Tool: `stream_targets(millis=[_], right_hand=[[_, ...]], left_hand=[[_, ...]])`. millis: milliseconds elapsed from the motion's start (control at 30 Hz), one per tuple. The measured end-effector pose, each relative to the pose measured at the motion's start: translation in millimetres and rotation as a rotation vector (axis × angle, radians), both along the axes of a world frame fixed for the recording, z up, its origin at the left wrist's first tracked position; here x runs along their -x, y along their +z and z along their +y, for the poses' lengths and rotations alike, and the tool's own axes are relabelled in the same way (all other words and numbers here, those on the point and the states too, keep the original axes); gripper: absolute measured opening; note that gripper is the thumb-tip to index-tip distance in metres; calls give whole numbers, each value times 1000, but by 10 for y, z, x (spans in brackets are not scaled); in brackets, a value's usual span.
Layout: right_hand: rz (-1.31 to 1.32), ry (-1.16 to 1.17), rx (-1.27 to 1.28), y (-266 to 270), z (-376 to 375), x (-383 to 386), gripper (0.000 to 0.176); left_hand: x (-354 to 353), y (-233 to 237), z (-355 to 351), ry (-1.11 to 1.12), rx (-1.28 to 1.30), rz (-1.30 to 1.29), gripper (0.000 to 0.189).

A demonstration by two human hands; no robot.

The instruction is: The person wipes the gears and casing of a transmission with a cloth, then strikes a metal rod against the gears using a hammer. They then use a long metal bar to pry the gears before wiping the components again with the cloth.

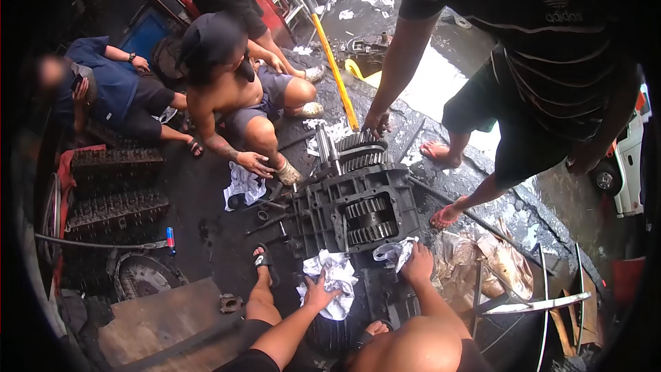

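Note:
A gear-filled transmission housing lies on the ground in front of me, its gears showing through an opening. My left hand is closed on a crumpled white rag at the near end of the housing. My right hand grips a second white rag against the housing's near right corner; its fingertips are partly hidden. Another person's hand reaches to the large gears at the far end.
A squatting person is left of the housing, with a seated person behind. A yellow-handled tool stands beyond. Engine heads and cardboard lie left. A long bar and crumpled brown sheeting lie right.

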State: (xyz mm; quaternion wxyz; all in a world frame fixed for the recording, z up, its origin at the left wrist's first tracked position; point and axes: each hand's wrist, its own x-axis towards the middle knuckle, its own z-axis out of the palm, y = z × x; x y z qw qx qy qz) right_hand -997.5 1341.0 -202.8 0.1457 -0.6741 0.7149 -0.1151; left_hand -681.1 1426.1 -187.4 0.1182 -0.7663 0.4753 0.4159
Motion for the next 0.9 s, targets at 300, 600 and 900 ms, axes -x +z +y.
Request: stream_targets(millis=[300, 600, 900], right_hand=[[-59, 36, -83, 149, -55, -48, 47], [-32, -21, -142, -23, -88, -70, 63], [4, 51, 19, 35, -125, -103, 66]], left_hand=[[-286, -37, -170, 460, 215, -138, 80], [287, -478, -451, 857, 122, -529, 66], [147, -551, -352, 762, 112, -457, 69]])
